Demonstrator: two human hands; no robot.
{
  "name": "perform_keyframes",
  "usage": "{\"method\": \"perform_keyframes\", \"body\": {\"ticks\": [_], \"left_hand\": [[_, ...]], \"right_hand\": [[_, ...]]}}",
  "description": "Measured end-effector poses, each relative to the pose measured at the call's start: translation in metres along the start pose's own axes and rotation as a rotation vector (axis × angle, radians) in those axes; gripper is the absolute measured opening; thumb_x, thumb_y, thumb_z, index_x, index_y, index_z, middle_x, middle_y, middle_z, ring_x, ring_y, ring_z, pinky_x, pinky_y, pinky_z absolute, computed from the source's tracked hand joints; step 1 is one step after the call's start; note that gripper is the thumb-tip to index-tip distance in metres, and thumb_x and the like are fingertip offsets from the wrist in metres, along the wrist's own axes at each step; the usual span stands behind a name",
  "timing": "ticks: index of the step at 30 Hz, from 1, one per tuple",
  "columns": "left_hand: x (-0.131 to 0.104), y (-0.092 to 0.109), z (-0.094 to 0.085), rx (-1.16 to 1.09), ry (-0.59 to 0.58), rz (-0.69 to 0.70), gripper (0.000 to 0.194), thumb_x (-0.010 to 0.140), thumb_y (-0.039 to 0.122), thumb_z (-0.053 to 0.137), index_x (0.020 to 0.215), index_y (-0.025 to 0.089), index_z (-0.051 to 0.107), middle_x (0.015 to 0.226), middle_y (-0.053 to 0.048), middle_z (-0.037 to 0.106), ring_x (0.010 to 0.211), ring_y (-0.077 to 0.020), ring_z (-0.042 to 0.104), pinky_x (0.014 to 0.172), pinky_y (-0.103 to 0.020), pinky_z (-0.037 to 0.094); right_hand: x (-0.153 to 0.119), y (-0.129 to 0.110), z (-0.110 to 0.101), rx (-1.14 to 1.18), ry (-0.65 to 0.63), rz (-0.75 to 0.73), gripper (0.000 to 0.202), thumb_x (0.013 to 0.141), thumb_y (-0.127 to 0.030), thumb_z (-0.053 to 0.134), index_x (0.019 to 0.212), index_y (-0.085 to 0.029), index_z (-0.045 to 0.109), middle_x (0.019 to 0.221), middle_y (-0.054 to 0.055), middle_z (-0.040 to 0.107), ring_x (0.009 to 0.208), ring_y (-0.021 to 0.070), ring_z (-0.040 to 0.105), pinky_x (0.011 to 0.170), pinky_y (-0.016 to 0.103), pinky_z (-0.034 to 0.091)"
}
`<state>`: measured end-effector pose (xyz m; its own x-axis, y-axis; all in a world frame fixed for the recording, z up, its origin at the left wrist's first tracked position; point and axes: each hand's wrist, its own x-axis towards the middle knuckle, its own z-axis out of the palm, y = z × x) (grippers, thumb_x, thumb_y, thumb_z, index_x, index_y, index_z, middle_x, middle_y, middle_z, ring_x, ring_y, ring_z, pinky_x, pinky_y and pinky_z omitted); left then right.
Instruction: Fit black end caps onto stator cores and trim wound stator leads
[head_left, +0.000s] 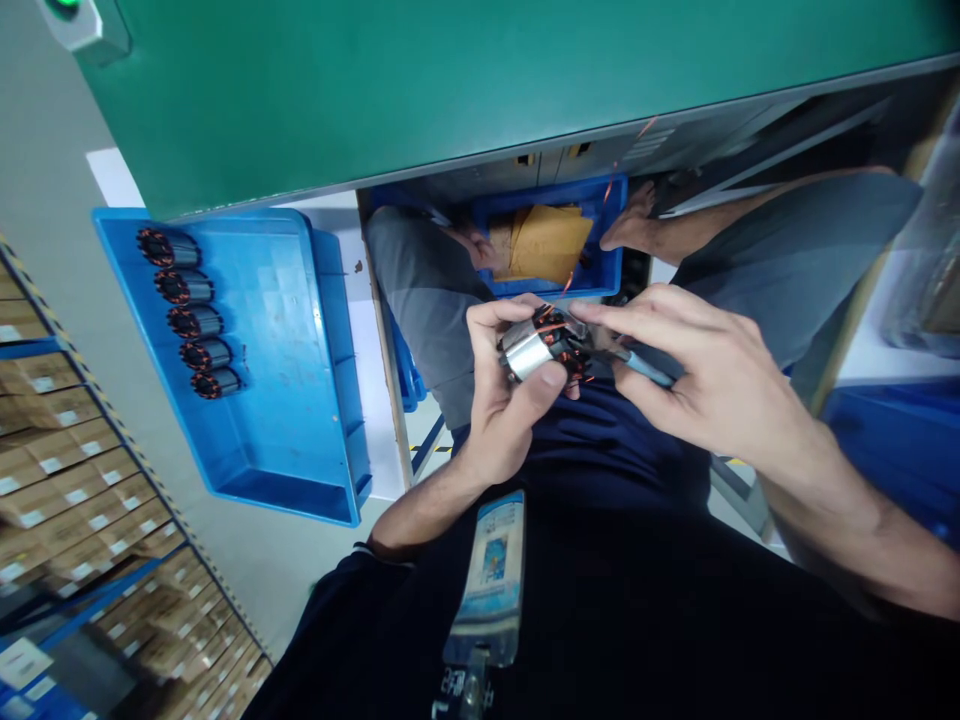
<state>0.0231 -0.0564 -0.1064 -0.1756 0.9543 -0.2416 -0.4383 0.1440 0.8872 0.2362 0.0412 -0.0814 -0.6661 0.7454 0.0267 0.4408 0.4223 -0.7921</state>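
My left hand (496, 415) is wrapped round a motor stator (527, 349), a silver metal ring with copper windings and black ends. The thumb presses on its near side. In my right hand (712, 365) is a pair of pliers (646, 367) with blue handles. Its jaws meet the wound end of the stator, though fingers and dark windings partly hide the tips. A thin copper wire (608, 190) runs upward from the stator towards the machine front.
To the left, a blue bin (277, 460) holds several similar stators (196, 320) in a row. A green tabletop (450, 90) spans the far side. Below it, a blue crate (616, 270) contains brown paper (555, 245). A badge (495, 570) hangs at my chest.
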Motion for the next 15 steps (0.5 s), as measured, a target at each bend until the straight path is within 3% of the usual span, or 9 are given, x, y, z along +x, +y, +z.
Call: {"method": "perform_keyframes", "body": {"ticks": [2,5,10,15], "left_hand": [[0.001,0.009,0.007,-0.022,0.046,-0.038,0.039,0.110,0.068,0.073,0.133,0.038,0.063,0.141,-0.006,0.065,0.105,-0.0246,0.075,0.098,-0.045,0.074],[0.002,0.022,0.018,-0.042,0.101,-0.089,0.029,0.115,0.060,0.071,0.124,0.033,0.064,0.135,-0.005,0.064,0.123,-0.0244,0.072,0.123,-0.049,0.065],[0.001,0.031,0.027,-0.018,0.108,-0.107,0.030,0.111,0.058,0.078,0.122,0.034,0.063,0.137,-0.006,0.065,0.122,-0.0257,0.070,0.115,-0.048,0.069],[0.000,0.029,0.027,0.061,0.113,-0.078,0.033,0.107,0.061,0.079,0.119,0.035,0.063,0.135,-0.006,0.067,0.130,-0.0294,0.070,0.117,-0.050,0.069]], "right_hand": [[-0.003,-0.004,0.000,0.000,0.018,-0.015,0.073,0.099,-0.016,0.073,0.170,-0.033,0.075,0.116,0.009,0.080,0.109,0.0333,0.081,0.102,0.053,0.070],[-0.007,-0.009,0.000,-0.037,0.037,-0.028,0.081,0.099,-0.015,0.074,0.177,-0.035,0.067,0.121,0.011,0.077,0.110,0.0364,0.078,0.102,0.059,0.068],[-0.010,-0.022,-0.004,-0.061,0.042,-0.003,0.093,0.096,-0.009,0.073,0.181,-0.045,0.059,0.128,0.012,0.077,0.115,0.0412,0.077,0.105,0.066,0.066],[-0.010,-0.030,-0.005,-0.077,0.091,-0.018,0.087,0.096,-0.007,0.075,0.177,-0.040,0.066,0.128,0.010,0.083,0.109,0.0368,0.082,0.106,0.059,0.070]]}}
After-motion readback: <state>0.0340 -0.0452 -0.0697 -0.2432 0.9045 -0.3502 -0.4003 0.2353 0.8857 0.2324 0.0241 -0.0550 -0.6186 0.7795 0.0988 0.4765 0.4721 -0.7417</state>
